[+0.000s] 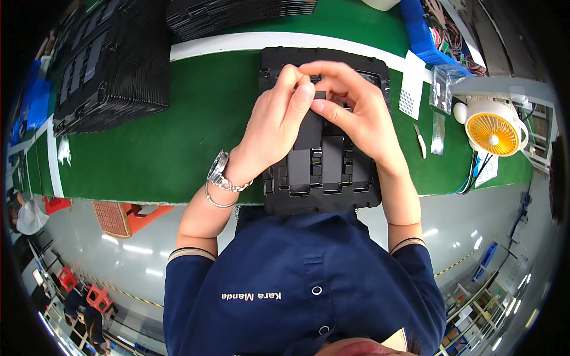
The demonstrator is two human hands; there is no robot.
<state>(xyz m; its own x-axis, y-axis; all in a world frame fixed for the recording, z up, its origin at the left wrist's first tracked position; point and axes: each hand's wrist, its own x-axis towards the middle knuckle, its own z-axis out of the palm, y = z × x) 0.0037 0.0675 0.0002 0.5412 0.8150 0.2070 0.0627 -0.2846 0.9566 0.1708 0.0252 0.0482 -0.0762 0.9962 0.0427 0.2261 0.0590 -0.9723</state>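
Both hands meet over the far half of a black moulded tray (350,202) on the table in front of me. A flat black rectangular block (308,132) stands out between them, slightly tilted above the tray. My left hand (278,121) is closed at its upper left side, thumb and forefinger pinched together. From the right, my right hand (362,115) curls round the block's upper end, thumb pressed close to it. Fingers hide most of that end. Below, more dark blocks (298,168) sit in the tray's slots.
Tall stacks of black trays (113,65) stand at the left and the far edge (237,15). To the right lie a white-handled knife (421,142), a label sheet (411,89) and clear plastic bags (440,89). Beyond are a yellow-and-white fan (493,132) and a blue bin (420,35) of wires.
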